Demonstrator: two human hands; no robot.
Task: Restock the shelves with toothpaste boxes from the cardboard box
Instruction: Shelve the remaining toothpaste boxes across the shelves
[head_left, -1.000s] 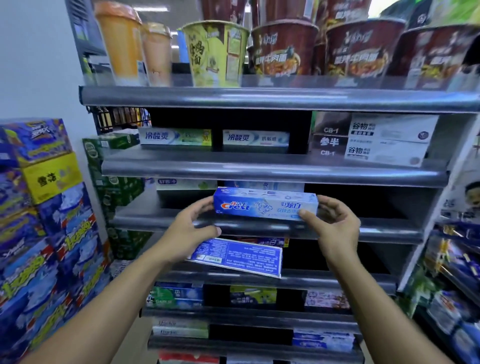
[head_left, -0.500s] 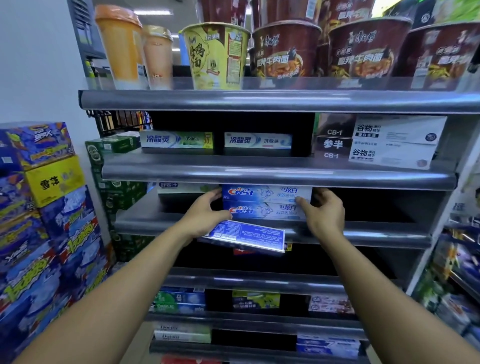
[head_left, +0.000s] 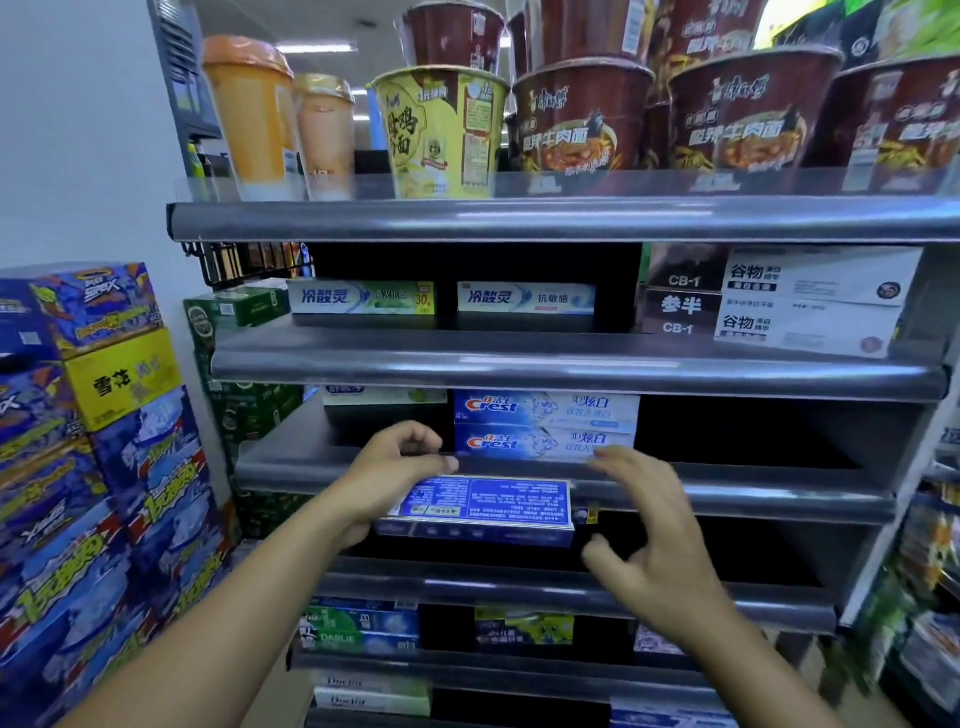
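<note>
**Grip.** The left hand (head_left: 395, 467) grips the left end of a blue toothpaste box (head_left: 491, 506), with the fingers curled over its far edge. The thumb is hidden beneath the palm, so its hold cannot be made out.

**Task object.** The box lies nearly flat, its long axis running left to right, parallel to the shelf lip (head_left: 753, 491). Its fine-printed back panel faces up and its free end points right. It is held in front of the shelf lip and slightly below it, not yet on the shelf. The hand covers its left end, and the print is too small to read.

**Free hand.** The right hand (head_left: 654, 525) holds nothing. Its fingers are spread, loosely bent and motion-blurred, just off the box's right end. Whether a fingertip touches the box cannot be told.

**Behind the shelf lip.** Two stacked Crest boxes (head_left: 545, 423) rest one on the other, long axes also parallel to the lip and brand faces forward. The lip cuts off the lower one's bottom edge. To their left, a pale box (head_left: 384, 395) is half hidden by the shelf above.

**Above the shelf lip.** The upper toothpaste boxes (head_left: 363, 297) sit here, and higher still the noodle cups (head_left: 582, 119), which are blurred.

**Below and left of the shelf lip.** The lower boxes (head_left: 358, 623) show only in part. To the left of the lip stand stacked cartons (head_left: 104, 467).
</note>
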